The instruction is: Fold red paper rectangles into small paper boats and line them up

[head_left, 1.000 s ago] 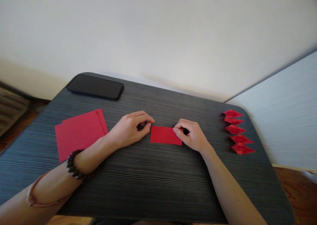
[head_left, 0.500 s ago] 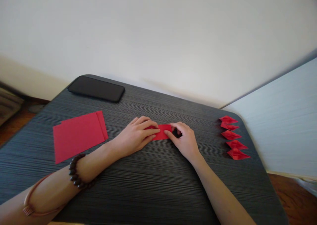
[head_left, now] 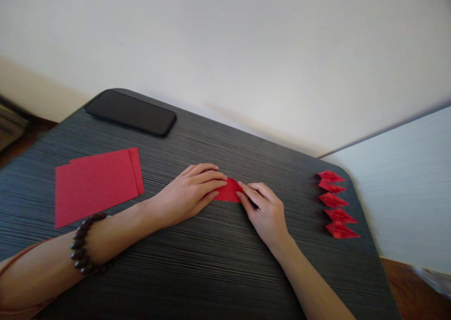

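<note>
A small folded piece of red paper (head_left: 228,191) lies on the dark table between my hands. My left hand (head_left: 192,188) covers its left end, holding it with fingers close together and the thumb by the near edge. At the right end, my right hand (head_left: 267,212) pinches the paper between thumb and fingers. The paper's upper right edge slants down toward that pinch. My fingertips hide both ends of the piece. A dark bead bracelet (head_left: 80,247) circles my left wrist.
Flat red paper sheets (head_left: 97,181) lie overlapped on the left. Behind them is a black phone (head_left: 132,112). Several folded red paper pieces (head_left: 333,200) form a column near the right edge of the dark wood-grain table (head_left: 197,273). A pale wall (head_left: 225,52) rises behind.
My right hand has shifted its pinch on the right end, whose upper corner now slants instead of standing square. My left hand stays on the paper. The camera view has tilted slightly.
</note>
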Motion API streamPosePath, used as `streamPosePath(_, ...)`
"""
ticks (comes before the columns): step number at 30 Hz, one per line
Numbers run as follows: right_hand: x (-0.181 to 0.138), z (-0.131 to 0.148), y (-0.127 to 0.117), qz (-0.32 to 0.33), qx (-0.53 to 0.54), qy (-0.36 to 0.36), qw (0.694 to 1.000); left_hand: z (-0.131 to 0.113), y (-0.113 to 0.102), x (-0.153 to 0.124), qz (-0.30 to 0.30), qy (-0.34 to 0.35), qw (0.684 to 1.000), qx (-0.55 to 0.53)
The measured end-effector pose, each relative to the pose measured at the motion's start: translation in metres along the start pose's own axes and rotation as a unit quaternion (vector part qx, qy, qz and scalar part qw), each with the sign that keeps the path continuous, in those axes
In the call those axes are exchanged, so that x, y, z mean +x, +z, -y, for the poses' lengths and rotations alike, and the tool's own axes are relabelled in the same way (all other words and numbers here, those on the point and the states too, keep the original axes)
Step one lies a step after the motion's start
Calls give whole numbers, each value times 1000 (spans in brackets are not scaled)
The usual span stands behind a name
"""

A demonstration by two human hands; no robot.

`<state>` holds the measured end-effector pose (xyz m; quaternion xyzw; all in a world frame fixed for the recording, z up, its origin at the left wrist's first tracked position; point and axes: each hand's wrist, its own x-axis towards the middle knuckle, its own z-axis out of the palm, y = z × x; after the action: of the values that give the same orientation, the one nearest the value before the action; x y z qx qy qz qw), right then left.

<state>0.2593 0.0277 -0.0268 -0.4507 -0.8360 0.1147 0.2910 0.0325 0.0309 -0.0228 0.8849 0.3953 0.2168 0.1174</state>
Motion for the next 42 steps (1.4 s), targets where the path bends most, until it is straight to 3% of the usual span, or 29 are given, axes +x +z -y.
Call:
streamPosePath(6, 3, -1, -7, 85, -25, -72, 994, 4, -1, -2, 9, 3, 1000, -10)
streamPosePath(13, 2, -6, -12, 117, -33, -86, 989, 4, -4, -2, 29, 19, 999, 0)
streamPosePath(21, 3, -3, -10, 113, -54, -85, 988, -6, -10, 0, 62, 17, 997, 42)
streamPosePath(28, 4, 2, 1, 32, 2, 32, 999, -10, -13, 0, 89, 0, 994, 57)
streamPosePath(42, 0, 3, -1, 57, -61, -74, 994, -5, -15, -1, 61, -6, 998, 3)
